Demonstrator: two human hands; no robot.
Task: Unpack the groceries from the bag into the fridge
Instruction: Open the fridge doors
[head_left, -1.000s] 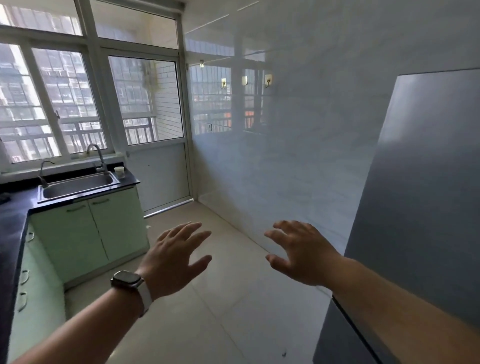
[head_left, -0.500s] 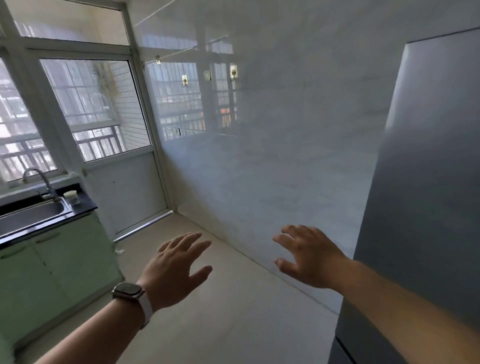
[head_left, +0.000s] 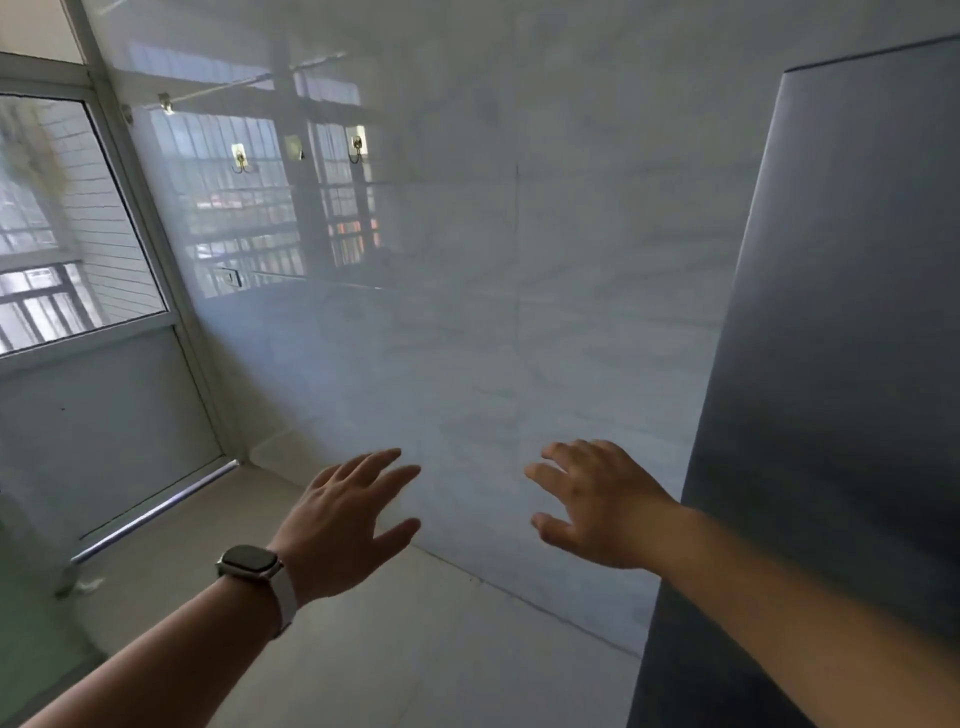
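A tall dark grey fridge (head_left: 831, 364) fills the right side of the view; only its flat side panel shows. My left hand (head_left: 343, 525), with a watch on the wrist, is held out in front of me, palm down, fingers spread and empty. My right hand (head_left: 597, 504) hovers beside it, also spread and empty, just left of the fridge's edge and apart from it. No grocery bag is in view.
A glossy pale tiled wall (head_left: 493, 286) faces me, with small hooks (head_left: 241, 158) stuck on it. A glazed balcony door (head_left: 88, 332) stands at the left. Beige floor tiles (head_left: 415, 649) lie below my hands.
The view has swung to the right: sink and green cabinets have left the frame, and the wall and fridge fill more of it. Both hands stay spread and empty.
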